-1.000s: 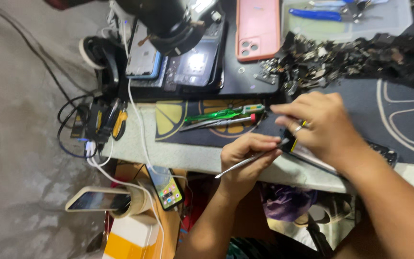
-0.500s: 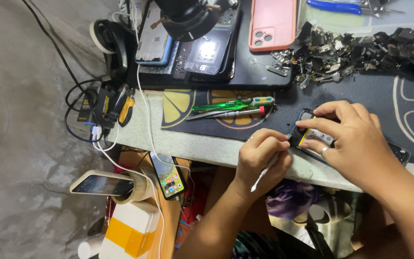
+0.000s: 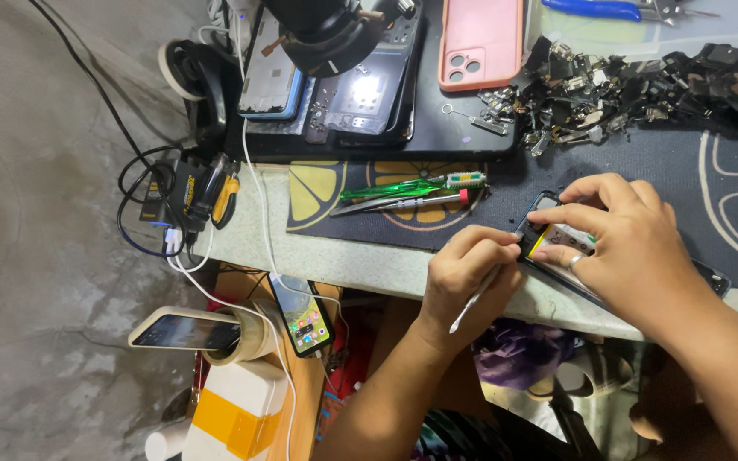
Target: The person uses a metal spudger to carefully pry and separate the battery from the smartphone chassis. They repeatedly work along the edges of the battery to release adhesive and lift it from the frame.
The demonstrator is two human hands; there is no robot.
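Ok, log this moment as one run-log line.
left hand: grips thin metal tool | right hand: presses opened black phone onto dark lemon-print mat | nearby: green-handled tool

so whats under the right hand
An opened phone lying on the dark lemon-print mat, its yellow-edged inner parts showing between the fingers. The right hand covers most of it; the left hand brings a thin metal tool to its edge.
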